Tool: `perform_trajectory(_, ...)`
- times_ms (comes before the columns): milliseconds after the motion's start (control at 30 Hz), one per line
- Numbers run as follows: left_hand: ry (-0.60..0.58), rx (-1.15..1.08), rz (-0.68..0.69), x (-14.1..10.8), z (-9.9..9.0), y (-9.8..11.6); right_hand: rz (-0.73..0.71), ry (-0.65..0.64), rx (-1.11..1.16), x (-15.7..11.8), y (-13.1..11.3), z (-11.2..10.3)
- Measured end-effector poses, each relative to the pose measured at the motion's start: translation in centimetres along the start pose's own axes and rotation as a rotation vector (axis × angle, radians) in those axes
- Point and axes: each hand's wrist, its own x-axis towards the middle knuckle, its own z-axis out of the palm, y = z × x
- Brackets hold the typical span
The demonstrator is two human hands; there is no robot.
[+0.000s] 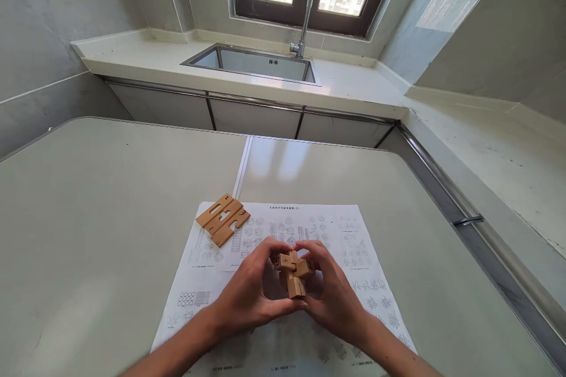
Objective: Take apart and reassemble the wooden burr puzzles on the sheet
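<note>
Between my two hands is a wooden interlocking puzzle (pixel 293 271), made of short square sticks that cross one another, some with printed numbers. My left hand (pixel 252 288) grips it from the left, thumb below and fingers on top. From the right, my right hand (pixel 331 291) holds the same puzzle, its thumb near the left thumb at the bottom. Both hands are above a printed instruction sheet (pixel 260 274) covered in small line drawings. Flat wooden pieces (pixel 223 219) with cut-outs and printed numbers lie side by side at the sheet's upper left corner.
The sheet rests on a pale table (pixel 101 218) with a seam strip (pixel 243 168) across it. Beyond stand a counter (pixel 354 79) with a sink (pixel 247 62), a tall faucet (pixel 305 6) and a window. Another counter (pixel 495 129) runs along the right.
</note>
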Motion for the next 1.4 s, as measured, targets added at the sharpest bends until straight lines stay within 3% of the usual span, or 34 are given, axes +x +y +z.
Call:
perform_trajectory(233,0.004,0.021,0.106,-0.3,-0.3,0.3,0.222,-0.066,0.291,-0.1,-0.8,0.0)
perform_trajectory(467,0.032,-0.066,-0.013,-0.3,-0.6,0.7,0.217,-0.012,0.308,0.5,-1.6,-0.3)
perform_trajectory(667,0.104,-0.163,-0.122,0.0,-0.9,0.4,0.149,0.063,0.225,0.5,-1.4,-0.6)
perform_trajectory(867,0.202,-0.238,-0.165,0.5,-1.6,-0.3,0.187,0.174,0.054,0.8,-1.3,-1.3)
perform_trajectory(1067,0.186,-0.141,-0.135,0.3,-1.5,0.1,0.209,0.156,-0.194,1.3,-0.5,-2.0)
perform_trajectory(1267,0.157,-0.024,-0.068,0.1,-1.1,0.5,0.021,0.137,-0.376,1.2,0.4,-1.9)
perform_trajectory(1400,0.141,0.018,-0.042,0.0,-0.9,0.3,-0.006,0.131,-0.401,1.1,1.2,-1.7)
